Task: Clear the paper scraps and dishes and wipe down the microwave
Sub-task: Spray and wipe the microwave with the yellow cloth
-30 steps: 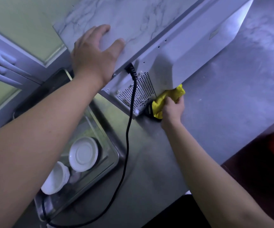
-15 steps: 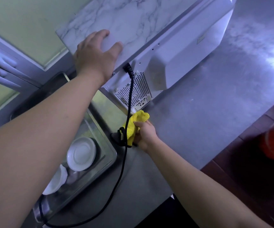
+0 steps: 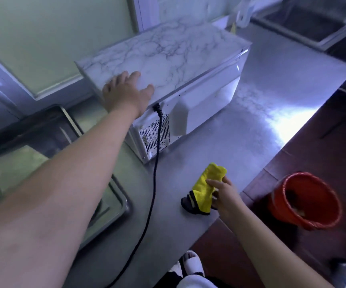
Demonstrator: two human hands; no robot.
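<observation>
The white microwave (image 3: 207, 109) with a marble-patterned top stands on the steel counter (image 3: 261, 125), its vented back turned toward me. My left hand (image 3: 126, 92) lies flat on the near corner of its top. My right hand (image 3: 226, 194) grips a yellow cloth (image 3: 206, 190) with a black edge, held just above the counter near its front edge, well clear of the microwave. A black power cord (image 3: 157, 154) runs from the microwave's back down across the counter toward me.
A steel sink (image 3: 118, 196) lies at the left, mostly hidden by my left arm. A red bucket (image 3: 307, 200) stands on the floor at the right. A second basin (image 3: 313, 26) sits at the far right. My slippered foot (image 3: 190, 265) shows below the counter edge.
My right hand has pulled the yellow cloth away from the microwave's back and toward the counter's front edge. The view has lifted and drawn back. My left hand stays on the microwave top.
</observation>
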